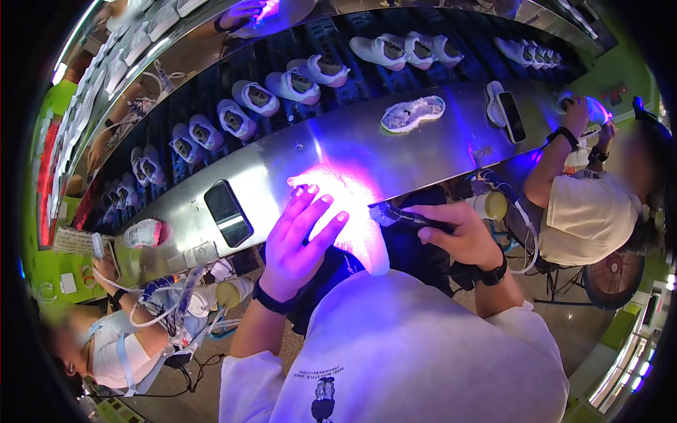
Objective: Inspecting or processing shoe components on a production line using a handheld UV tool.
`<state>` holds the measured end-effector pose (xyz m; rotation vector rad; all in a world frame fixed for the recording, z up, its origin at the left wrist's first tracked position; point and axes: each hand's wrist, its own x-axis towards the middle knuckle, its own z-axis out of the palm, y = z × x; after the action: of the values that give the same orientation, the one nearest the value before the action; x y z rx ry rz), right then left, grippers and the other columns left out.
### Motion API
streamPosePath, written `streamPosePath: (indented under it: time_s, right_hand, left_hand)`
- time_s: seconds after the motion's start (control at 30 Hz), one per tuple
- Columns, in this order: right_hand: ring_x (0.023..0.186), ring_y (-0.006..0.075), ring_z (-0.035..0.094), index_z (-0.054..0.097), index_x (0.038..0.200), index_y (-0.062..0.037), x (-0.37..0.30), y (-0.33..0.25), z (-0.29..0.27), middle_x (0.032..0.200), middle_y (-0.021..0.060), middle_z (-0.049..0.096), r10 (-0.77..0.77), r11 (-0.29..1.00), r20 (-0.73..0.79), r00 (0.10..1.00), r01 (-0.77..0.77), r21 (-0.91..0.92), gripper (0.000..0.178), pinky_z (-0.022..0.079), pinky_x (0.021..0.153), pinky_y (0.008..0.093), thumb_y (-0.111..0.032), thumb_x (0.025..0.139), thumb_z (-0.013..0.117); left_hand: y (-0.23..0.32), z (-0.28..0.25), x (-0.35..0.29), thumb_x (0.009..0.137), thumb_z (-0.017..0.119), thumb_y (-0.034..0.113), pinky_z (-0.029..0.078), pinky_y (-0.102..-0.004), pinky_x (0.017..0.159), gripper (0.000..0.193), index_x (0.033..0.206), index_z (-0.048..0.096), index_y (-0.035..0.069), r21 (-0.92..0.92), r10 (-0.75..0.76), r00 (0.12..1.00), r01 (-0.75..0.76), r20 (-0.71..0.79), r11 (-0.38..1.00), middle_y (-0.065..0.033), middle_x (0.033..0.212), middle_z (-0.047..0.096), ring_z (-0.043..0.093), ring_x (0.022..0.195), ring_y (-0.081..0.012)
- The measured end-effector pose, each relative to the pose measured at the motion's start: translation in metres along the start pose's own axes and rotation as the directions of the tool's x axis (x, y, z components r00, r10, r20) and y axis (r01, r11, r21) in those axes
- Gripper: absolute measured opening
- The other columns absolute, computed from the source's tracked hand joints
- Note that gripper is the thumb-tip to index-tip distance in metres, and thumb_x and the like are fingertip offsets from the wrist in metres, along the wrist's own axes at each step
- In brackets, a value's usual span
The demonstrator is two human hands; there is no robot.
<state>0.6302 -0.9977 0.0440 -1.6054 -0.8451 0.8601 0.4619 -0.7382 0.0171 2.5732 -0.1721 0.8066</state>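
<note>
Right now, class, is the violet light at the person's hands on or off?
On: violet-white glare washes out the pale piece under the left hand and tints that hand. The lamp itself cannot be made out.

Violet-white glare (342,194) blows out centre, detail perhaps lost; edges bent, corners black

A shiny metal surface (345,134) curves across the view, bearing a dark phone (229,215) and, farther out, a white-and-pink sole (144,233) towards nine o'clock, a white sole-shaped piece (412,114) at one, and another phone (513,117) beside a pale sole (495,103) at two. Beyond it, a dark belt (367,81) carries pale shoes (295,86) from nine o'clock through twelve to two.
</note>
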Motion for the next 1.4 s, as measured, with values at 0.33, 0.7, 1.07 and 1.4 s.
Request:
streamPosePath:
  time_s: [0.33, 0.7, 1.07, 1.4]
  right_hand:
    - [0.078, 0.0082, 0.06, 0.06, 0.137, -0.0014, -0.009, 0.018, 0.003, 0.085, 0.0018, 0.066, 0.138, 0.975, 0.05, 0.989, -0.144, 0.167, 0.043, 0.05, 0.072, 0.0246, -0.01, 0.095, 0.068]
    - [0.074, 0.0128, 0.061, 0.062, 0.134, -0.0035, -0.026, 0.035, 0.027, 0.085, 0.0064, 0.069, 0.05, 0.992, -0.16, 0.986, -0.067, -0.103, 0.045, 0.049, 0.069, 0.0278, -0.003, 0.09, 0.071]
    - [0.064, 0.0233, 0.055, 0.067, 0.127, -0.0096, 0.006, -0.008, -0.004, 0.075, 0.0098, 0.057, -0.105, 0.845, 0.025, 0.994, 0.102, -0.525, 0.045, 0.045, 0.06, 0.0338, -0.001, 0.083, 0.073]
    - [0.078, 0.0099, 0.062, 0.063, 0.132, 0.0016, 0.013, 0.043, -0.009, 0.089, 0.0057, 0.067, 0.097, 0.995, -0.111, 0.989, -0.092, 0.046, 0.043, 0.05, 0.074, 0.0245, 0.001, 0.089, 0.066]
  left_hand:
    - [0.011, 0.014, -0.002, 0.073, 0.07, -0.008, 0.051, -0.0478, 0.103, 0.055, 0.123, 0.07, 0.014, -0.063, -0.224, 0.974, 0.223, -0.01, 0.973, -0.0151, 0.123, 0.064, 0.061, 0.121, -0.0378]
    - [0.012, 0.014, -0.009, 0.067, 0.071, -0.008, 0.055, -0.0416, 0.095, 0.074, 0.136, 0.061, 0.018, -0.028, -0.459, 0.879, 0.466, 0.13, 0.884, -0.0157, 0.127, 0.062, 0.062, 0.117, -0.0355]
    - [0.001, -0.008, 0.003, 0.063, 0.084, 0.005, 0.057, -0.037, 0.088, 0.069, 0.129, 0.068, 0.013, -0.191, -0.511, 0.782, 0.596, 0.357, 0.78, -0.0128, 0.115, 0.067, 0.069, 0.102, -0.0292]
    - [0.004, 0.016, 0.009, 0.066, 0.089, 0.012, 0.049, -0.0359, 0.102, 0.081, 0.14, 0.057, 0.005, -0.441, -0.447, 0.728, 0.677, 0.52, 0.589, -0.0164, 0.125, 0.068, 0.064, 0.116, -0.0231]
